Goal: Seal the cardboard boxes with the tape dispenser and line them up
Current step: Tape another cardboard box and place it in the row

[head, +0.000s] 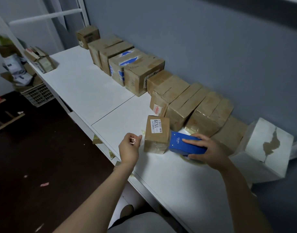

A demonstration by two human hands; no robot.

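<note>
A small cardboard box (157,134) with a white "1539" label stands on the white table (87,88), apart from the row. My right hand (206,150) grips the blue tape dispenser (186,143), which lies against the box's right side with its tape roll underneath. My left hand (130,145) hovers just left of the box with fingers loosely curled, holding nothing that I can make out. A long row of taped cardboard boxes (161,84) runs along the grey wall behind.
A white box (265,148) with a torn patch stands at the right end of the row. An opened carton (40,59) sits at the table's far left edge. Bits of tape stick to the front edge (96,140). A crate and piled packaging (26,81) lie on the floor.
</note>
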